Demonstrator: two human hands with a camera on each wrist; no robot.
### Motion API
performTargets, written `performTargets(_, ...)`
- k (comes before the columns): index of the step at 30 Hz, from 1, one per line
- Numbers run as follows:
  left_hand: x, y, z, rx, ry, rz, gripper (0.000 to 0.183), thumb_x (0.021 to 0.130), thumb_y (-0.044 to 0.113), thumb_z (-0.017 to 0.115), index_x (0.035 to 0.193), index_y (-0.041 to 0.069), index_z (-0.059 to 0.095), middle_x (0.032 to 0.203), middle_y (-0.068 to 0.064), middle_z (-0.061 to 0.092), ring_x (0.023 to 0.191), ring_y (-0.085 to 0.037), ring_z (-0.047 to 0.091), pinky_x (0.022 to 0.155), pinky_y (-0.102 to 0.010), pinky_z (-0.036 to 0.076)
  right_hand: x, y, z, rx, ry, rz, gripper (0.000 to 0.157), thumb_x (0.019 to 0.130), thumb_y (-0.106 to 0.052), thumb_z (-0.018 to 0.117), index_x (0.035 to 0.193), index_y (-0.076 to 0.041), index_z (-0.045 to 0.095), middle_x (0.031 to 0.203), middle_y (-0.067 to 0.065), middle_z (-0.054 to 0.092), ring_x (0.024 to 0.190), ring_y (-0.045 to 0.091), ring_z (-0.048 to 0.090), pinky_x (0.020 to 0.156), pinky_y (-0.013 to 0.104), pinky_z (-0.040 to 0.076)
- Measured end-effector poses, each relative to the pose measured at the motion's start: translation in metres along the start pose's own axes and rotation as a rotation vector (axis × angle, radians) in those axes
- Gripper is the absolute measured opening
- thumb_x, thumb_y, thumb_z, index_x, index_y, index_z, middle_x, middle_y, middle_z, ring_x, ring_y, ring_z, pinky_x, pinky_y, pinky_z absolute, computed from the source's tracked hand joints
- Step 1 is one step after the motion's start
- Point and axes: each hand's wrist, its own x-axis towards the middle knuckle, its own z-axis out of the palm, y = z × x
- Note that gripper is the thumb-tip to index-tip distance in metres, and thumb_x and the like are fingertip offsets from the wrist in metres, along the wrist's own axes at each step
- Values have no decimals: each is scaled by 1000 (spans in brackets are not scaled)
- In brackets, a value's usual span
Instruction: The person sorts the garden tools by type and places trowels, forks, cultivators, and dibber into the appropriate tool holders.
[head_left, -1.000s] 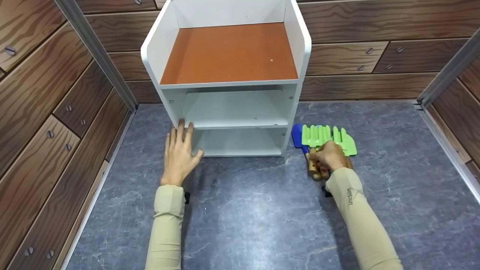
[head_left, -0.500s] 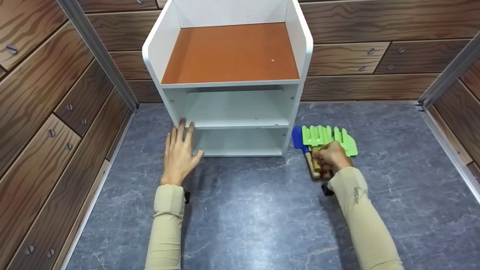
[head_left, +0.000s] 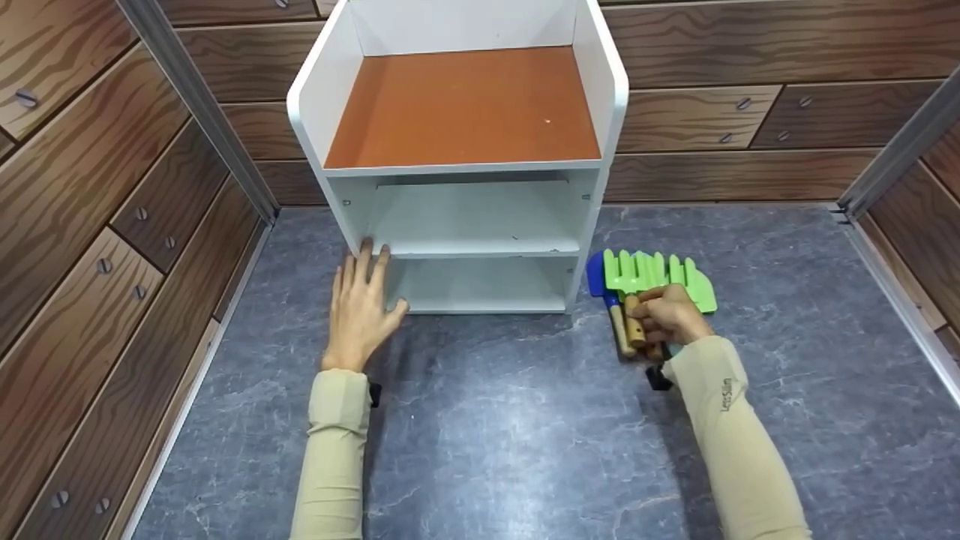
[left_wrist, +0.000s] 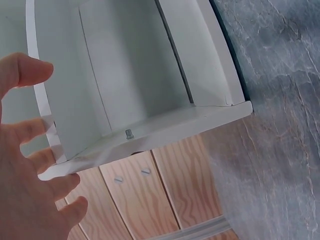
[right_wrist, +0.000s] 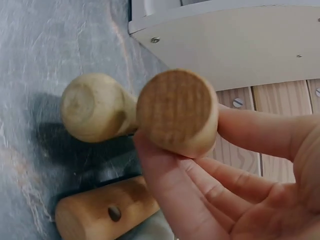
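Observation:
My left hand (head_left: pixel 358 313) has its fingers spread at the left front edge of a white shelf unit (head_left: pixel 480 249); the left wrist view shows fingers on both sides of the panel edge. My right hand (head_left: pixel 673 313) pinches the wooden handle of a green toy rake (head_left: pixel 630 274) between thumb and fingers. Beside the rake lies a blue toy shovel (head_left: pixel 595 273) with a pale wooden handle (right_wrist: pixel 90 107). Another green tool (head_left: pixel 703 294) sits behind the right hand, partly hidden. A wooden handle with a hole (right_wrist: pixel 107 212) shows below the pinched one in the right wrist view.
The unit has an orange-brown top surface (head_left: pixel 465 109) with raised white sides and two open compartments below. Wood-patterned panels (head_left: pixel 750 172) enclose the back and sides. The floor (head_left: pixel 480 435) is grey and marbled.
My right hand has shifted slightly right and its fingers have opened up around the handles, so more of the rake's handle shows. My left hand stays in place.

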Motion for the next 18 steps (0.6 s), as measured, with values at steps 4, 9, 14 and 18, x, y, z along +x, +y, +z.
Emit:
performTargets(4, 0, 0, 0, 1, 7, 1, 78, 85, 22, 73, 153, 1, 42, 159, -24, 31, 136, -55, 37, 115, -64, 26, -2, 3, -1, 32, -8, -49, 61, 95, 0, 57, 148, 16, 31, 86, 7, 67, 69, 16, 69, 65, 38, 62)
performTargets(9, 1, -1, 0, 3, 15, 2, 77, 85, 23, 73, 153, 1, 42, 159, -24, 32, 136, -54, 38, 114, -64, 27, -3, 6, 1, 45, -3, -95, 62, 94, 1, 59, 148, 17, 33, 88, 6, 67, 68, 15, 69, 63, 36, 61)
performTargets(14, 1, -1, 1, 5, 17, 11, 76, 86, 24, 72, 152, 0, 43, 158, -25, 33, 135, -56, 38, 116, -61, 27, -7, 8, 1, 38, 1, -110, 64, 95, -2, 60, 149, 15, 31, 88, 3, 67, 66, 12, 68, 59, 32, 60)
performTargets(18, 1, -1, 0, 29, 26, 14, 75, 86, 24, 72, 151, 1, 44, 158, -24, 34, 136, -55, 38, 117, -60, 26, -11, 9, 1, 14, 14, -139, 62, 96, -3, 61, 150, 13, 34, 90, 0, 66, 63, 9, 62, 54, 28, 54)
